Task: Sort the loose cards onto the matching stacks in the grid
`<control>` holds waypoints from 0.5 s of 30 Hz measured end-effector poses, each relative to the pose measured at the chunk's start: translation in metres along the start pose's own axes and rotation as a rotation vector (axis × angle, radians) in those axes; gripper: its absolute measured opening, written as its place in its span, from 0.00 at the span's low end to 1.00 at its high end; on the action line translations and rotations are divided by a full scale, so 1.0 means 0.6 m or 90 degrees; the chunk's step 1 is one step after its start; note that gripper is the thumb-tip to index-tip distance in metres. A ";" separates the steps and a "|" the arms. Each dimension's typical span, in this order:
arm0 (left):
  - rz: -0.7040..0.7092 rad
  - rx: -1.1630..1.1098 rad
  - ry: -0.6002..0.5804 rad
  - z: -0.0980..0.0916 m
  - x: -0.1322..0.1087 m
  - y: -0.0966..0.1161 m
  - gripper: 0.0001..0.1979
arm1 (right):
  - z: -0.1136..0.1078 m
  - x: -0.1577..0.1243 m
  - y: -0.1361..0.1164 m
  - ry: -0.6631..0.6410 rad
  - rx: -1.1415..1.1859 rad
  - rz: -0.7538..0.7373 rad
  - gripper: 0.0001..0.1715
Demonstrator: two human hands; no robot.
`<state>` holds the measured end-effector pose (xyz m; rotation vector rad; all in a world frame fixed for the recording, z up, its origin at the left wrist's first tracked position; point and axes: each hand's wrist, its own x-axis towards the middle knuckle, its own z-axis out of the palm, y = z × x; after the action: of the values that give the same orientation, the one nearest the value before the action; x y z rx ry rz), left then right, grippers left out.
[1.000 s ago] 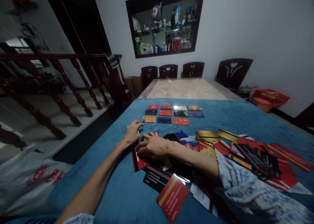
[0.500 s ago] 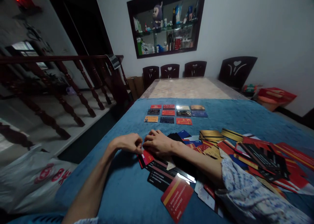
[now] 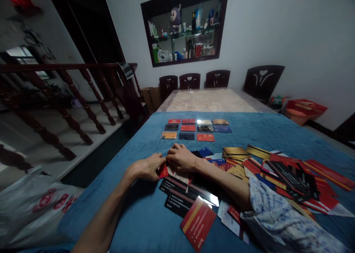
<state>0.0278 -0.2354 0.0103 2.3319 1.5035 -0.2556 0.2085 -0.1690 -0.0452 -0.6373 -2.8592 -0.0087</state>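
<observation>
My left hand (image 3: 145, 168) and my right hand (image 3: 181, 158) meet over the left end of a loose heap of plastic cards (image 3: 249, 171) on a blue cloth (image 3: 138, 216). Both pinch a red card (image 3: 163, 171) held between them, its edge lifted off the cloth. Black cards (image 3: 177, 203) and a red card with a gold stripe (image 3: 197, 221) lie just in front of the hands. Beyond the hands, a neat grid of cards (image 3: 194, 128) lies in three rows.
The bare marble tabletop (image 3: 208, 99) extends past the cloth, with dark chairs (image 3: 217, 78) around it. A wooden stair railing (image 3: 83, 97) runs on the left. A white plastic bag (image 3: 33, 208) sits low left. A red bag (image 3: 303, 110) sits on the floor at right.
My left hand pulled back from the cloth near the grid and closed on the red card. My right hand shifted slightly right, and the card's edge came up.
</observation>
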 end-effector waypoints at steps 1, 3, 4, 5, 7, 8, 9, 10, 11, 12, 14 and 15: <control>0.001 -0.001 0.016 0.001 0.002 -0.004 0.15 | 0.001 0.000 0.001 0.002 -0.002 0.008 0.13; 0.010 -0.002 0.046 0.004 0.008 -0.014 0.17 | 0.002 0.000 0.003 0.011 -0.005 0.022 0.15; 0.017 -0.002 0.061 0.005 0.011 -0.018 0.18 | 0.003 0.000 0.003 0.018 -0.004 0.031 0.16; 0.018 0.002 0.078 0.006 0.014 -0.023 0.17 | 0.003 -0.001 0.003 0.025 -0.004 0.039 0.17; -0.006 0.018 0.122 0.007 0.019 -0.031 0.15 | 0.004 -0.001 0.002 0.039 -0.001 0.056 0.17; -0.032 0.029 0.145 0.007 0.020 -0.034 0.13 | 0.005 -0.001 0.002 0.046 0.000 0.065 0.18; -0.060 0.037 0.164 0.007 0.022 -0.035 0.10 | 0.005 -0.001 0.002 0.052 0.001 0.075 0.18; -0.084 0.039 0.178 0.008 0.024 -0.035 0.07 | 0.005 -0.001 0.002 0.056 0.002 0.087 0.18; -0.103 0.036 0.186 0.009 0.026 -0.033 0.05 | 0.004 -0.001 0.003 0.058 0.003 0.103 0.18; -0.120 0.030 0.190 0.011 0.028 -0.029 0.07 | 0.004 -0.001 0.004 0.059 0.004 0.120 0.18; -0.150 0.028 0.199 0.016 0.033 -0.019 0.15 | 0.002 0.000 0.006 0.055 0.005 0.150 0.18; -0.167 0.036 0.206 0.019 0.035 -0.013 0.18 | 0.002 0.000 0.007 0.052 0.006 0.162 0.18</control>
<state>0.0299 -0.2190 -0.0088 2.2985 1.9836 0.0178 0.2103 -0.1653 -0.0464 -0.9691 -2.6783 0.0185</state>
